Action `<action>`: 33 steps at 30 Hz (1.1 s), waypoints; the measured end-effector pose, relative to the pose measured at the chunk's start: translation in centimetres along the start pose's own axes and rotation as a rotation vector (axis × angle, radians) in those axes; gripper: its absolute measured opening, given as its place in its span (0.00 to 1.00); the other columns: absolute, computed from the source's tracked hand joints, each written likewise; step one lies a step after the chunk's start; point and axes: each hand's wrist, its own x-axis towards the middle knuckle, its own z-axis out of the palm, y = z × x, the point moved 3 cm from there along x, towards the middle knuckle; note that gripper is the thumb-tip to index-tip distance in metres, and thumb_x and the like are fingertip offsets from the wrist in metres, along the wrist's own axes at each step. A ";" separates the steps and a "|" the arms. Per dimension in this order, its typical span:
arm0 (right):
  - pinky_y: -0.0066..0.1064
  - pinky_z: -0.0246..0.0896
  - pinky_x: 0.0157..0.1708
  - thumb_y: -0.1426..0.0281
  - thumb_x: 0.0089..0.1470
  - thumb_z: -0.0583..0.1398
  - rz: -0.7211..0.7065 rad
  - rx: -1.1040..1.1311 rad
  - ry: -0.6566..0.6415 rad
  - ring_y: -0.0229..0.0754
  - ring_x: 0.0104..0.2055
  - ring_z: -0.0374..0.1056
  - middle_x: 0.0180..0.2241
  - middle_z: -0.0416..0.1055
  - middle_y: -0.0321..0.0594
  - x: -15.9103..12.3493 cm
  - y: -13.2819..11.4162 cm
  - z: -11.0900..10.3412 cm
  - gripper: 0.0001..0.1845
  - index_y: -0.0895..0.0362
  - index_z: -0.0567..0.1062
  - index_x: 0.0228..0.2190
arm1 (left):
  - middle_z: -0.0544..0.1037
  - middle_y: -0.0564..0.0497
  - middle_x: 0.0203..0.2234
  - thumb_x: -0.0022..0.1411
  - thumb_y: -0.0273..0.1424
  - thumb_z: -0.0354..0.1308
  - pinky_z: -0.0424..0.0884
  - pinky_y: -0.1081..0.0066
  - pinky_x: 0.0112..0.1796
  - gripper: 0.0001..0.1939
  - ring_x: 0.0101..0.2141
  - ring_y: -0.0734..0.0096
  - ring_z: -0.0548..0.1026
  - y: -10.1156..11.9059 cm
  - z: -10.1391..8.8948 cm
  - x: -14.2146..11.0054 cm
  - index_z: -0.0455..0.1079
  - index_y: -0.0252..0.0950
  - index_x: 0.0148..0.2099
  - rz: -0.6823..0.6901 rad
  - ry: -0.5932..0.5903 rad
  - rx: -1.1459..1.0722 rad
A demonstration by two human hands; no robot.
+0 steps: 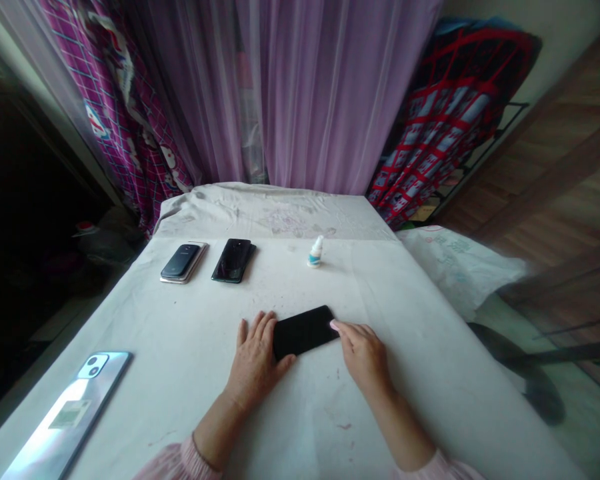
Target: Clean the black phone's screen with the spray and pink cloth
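Note:
A black smartphone lies slightly slanted, dark screen up, on the white-covered table between my two hands. My left hand steadies its left end, with the fingers at the far left corner and the thumb along the near edge. At the phone's right end, my right hand is closed in a pinch. A small pale pink piece shows at its fingertips, touching the phone's right edge; its kind cannot be made out.
Beyond the phone stands a small white and blue bottle. Two small stacks, one of dark phones and one topped by a blue-black phone, lie farther left. A silvery tablet-like device lies near left. Purple curtains hang behind the table.

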 end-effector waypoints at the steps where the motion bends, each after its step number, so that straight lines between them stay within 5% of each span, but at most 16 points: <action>1: 0.33 0.66 0.40 0.76 0.59 0.51 0.000 0.001 -0.003 0.42 0.39 0.72 0.38 0.79 0.40 -0.3 0.1 -0.2 0.17 0.54 0.79 0.40 | 0.64 0.35 0.60 0.59 0.44 0.59 0.49 0.41 0.60 0.34 0.62 0.46 0.58 0.0 0.0 0.0 0.57 0.32 0.62 0.005 -0.001 -0.001; 11: 0.33 0.65 0.38 0.78 0.57 0.52 0.064 -0.067 -0.033 0.43 0.35 0.72 0.35 0.80 0.41 4.6 0.1 2.5 0.17 0.54 0.80 0.34 | 0.63 0.35 0.61 0.60 0.44 0.58 0.47 0.41 0.60 0.35 0.63 0.47 0.56 0.0 0.1 0.1 0.56 0.33 0.64 0.015 -0.021 -0.005; 22: 0.33 0.67 0.40 0.74 0.60 0.51 0.067 0.009 0.011 0.42 0.39 0.73 0.37 0.79 0.40 -0.8 0.3 -0.2 0.17 0.52 0.79 0.40 | 0.64 0.36 0.60 0.60 0.42 0.58 0.47 0.41 0.60 0.33 0.62 0.47 0.58 0.1 0.1 0.2 0.57 0.34 0.63 0.004 -0.003 -0.007; 30: 0.33 0.65 0.37 0.77 0.58 0.53 0.066 -0.057 -0.010 0.44 0.35 0.72 0.35 0.80 0.41 4.2 0.1 2.2 0.16 0.54 0.80 0.34 | 0.63 0.37 0.61 0.60 0.43 0.58 0.48 0.41 0.60 0.34 0.63 0.47 0.57 0.1 0.0 0.3 0.56 0.33 0.63 0.014 -0.030 0.000; 33: 0.33 0.66 0.38 0.77 0.59 0.52 0.044 -0.040 -0.005 0.44 0.36 0.72 0.36 0.80 0.41 3.8 0.0 2.1 0.16 0.54 0.80 0.36 | 0.64 0.36 0.61 0.60 0.43 0.58 0.49 0.41 0.60 0.33 0.63 0.47 0.57 0.3 -0.1 0.3 0.57 0.32 0.63 0.004 -0.028 0.005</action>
